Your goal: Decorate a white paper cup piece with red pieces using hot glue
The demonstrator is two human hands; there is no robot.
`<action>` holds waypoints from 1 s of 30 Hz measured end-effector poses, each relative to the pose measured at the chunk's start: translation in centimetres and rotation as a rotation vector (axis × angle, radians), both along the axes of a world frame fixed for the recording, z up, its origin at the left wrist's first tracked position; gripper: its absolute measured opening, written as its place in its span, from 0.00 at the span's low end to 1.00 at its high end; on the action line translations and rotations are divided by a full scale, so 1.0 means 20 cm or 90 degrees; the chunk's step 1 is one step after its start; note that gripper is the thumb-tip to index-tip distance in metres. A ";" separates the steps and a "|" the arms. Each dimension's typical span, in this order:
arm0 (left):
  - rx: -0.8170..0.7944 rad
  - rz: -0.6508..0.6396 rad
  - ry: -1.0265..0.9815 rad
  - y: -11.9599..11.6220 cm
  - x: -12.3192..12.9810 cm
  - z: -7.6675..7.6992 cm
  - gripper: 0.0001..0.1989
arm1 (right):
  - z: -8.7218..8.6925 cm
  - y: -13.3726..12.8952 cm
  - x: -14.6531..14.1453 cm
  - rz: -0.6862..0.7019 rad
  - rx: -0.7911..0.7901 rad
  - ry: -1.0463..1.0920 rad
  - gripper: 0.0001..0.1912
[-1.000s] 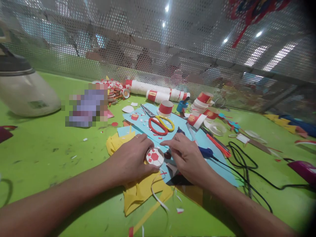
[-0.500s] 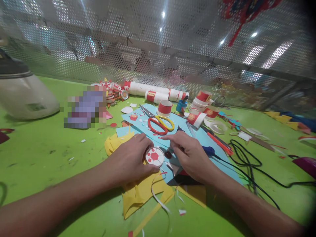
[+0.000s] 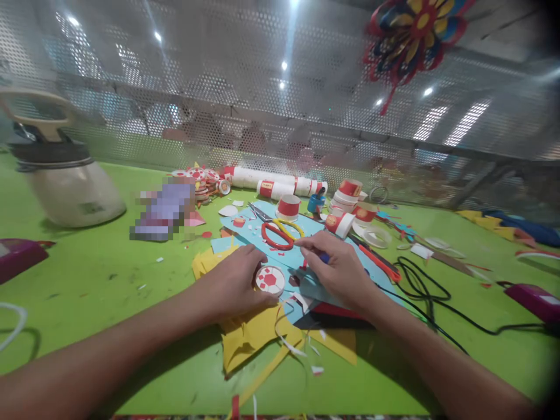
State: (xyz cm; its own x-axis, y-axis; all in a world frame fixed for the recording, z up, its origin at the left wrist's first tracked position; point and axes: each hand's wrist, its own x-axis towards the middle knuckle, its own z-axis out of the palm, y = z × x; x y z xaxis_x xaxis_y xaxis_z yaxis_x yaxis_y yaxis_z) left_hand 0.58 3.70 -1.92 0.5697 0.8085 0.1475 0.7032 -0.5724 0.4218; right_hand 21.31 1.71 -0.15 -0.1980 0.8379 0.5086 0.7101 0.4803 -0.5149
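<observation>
Disc (image 3: 270, 281): round, white face, red hexagon near centre with smaller red patches, thin lines between; pale rim. Position: in front of the person, between both hands, face up; cannot tell whether it rests on the paper beneath.

Left hand (image 3: 234, 286): curled partway, fingers at the disc's far left edge, thumb along its near edge; disc held between. Right hand (image 3: 335, 265): thumb and forefinger nearly together, other fingers bent. Blue tool (image 3: 324, 258) shows beside its fingers, mostly hidden; cannot tell if gripped.

Surroundings: dark scrap (image 3: 294, 281) just right of the disc, between it and the right hand. Scissors (image 3: 275, 222) beyond, on blue paper (image 3: 314, 226). Crumpled yellow paper (image 3: 258, 338) near the left hand. Upturned cup (image 3: 288, 207) behind the scissors.
</observation>
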 end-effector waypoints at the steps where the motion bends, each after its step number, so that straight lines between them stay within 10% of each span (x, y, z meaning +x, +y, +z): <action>1: -0.006 0.004 0.001 0.00 0.00 0.00 0.22 | 0.00 0.00 0.00 -0.005 0.002 0.001 0.11; 16: -0.031 -0.089 -0.005 0.04 -0.05 0.00 0.23 | -0.04 0.05 0.02 -0.028 0.023 -0.004 0.11; 30: -0.009 0.043 -0.022 -0.02 0.00 0.02 0.26 | 0.01 0.07 0.10 -0.075 0.017 -0.072 0.13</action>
